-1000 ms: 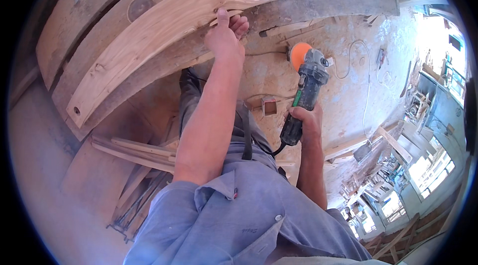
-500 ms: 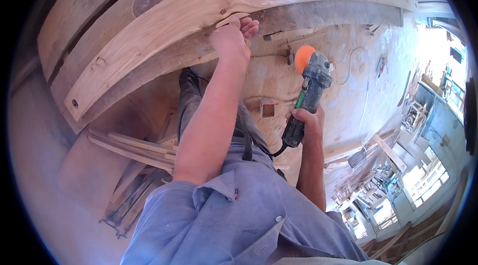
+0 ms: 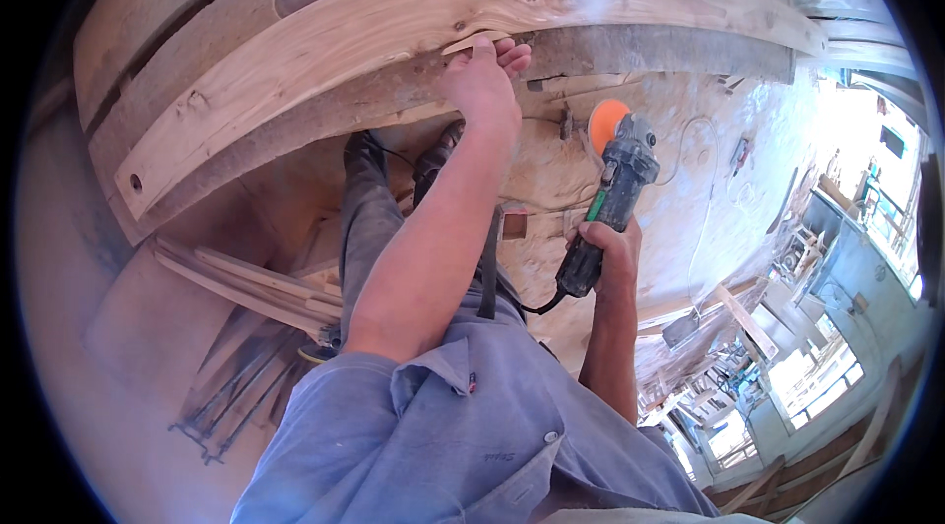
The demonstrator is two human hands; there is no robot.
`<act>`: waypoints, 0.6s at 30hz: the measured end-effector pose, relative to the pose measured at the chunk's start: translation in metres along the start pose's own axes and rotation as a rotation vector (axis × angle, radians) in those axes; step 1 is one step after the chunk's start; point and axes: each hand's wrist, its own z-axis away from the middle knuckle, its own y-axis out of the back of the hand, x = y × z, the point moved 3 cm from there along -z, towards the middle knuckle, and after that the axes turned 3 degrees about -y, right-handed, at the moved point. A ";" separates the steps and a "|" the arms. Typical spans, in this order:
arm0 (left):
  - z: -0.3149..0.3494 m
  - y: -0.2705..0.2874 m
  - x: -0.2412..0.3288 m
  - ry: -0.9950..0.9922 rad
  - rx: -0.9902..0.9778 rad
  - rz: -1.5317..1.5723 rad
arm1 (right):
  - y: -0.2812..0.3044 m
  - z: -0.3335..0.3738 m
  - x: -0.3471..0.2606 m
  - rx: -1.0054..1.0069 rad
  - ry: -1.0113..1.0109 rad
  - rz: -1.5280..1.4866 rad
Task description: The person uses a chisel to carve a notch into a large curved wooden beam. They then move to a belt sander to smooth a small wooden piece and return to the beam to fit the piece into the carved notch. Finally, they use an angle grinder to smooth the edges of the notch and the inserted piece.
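Observation:
A long pale wooden board (image 3: 335, 42) with knots lies across the workbench (image 3: 630, 47). At its near edge my left hand (image 3: 482, 86) is closed on a thin, pointed sliver of wood (image 3: 461, 45), which rests against or just over that edge; exact contact cannot be told. My right hand (image 3: 615, 246) is wrapped round the dark body of an angle grinder (image 3: 618, 175), held off to the right of the bench. Its orange disc (image 3: 606, 126) points up and away from the board, and a black cord runs from its rear end.
Several wooden strips (image 3: 261, 286) lean at the lower left, above metal bar clamps (image 3: 236, 396). A small box-like block (image 3: 514, 223) and cables lie on the dusty floor (image 3: 689, 219). Timber and clutter line the right side near bright windows (image 3: 812, 376).
The whole view has shifted slightly, so the bench sits lower in it. My left hand still has the sliver at the board's edge, and my right hand still grips the grinder.

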 end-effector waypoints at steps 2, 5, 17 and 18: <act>0.002 -0.001 0.001 0.000 -0.005 -0.006 | -0.001 0.000 0.000 -0.004 -0.004 -0.006; 0.003 -0.001 0.002 0.003 0.000 0.003 | -0.002 -0.001 0.000 -0.012 -0.012 -0.011; 0.000 0.001 -0.003 0.012 -0.012 0.025 | -0.003 0.001 0.006 -0.015 -0.030 -0.004; -0.001 0.001 -0.004 0.007 -0.017 0.017 | -0.003 0.002 0.006 -0.024 -0.039 -0.007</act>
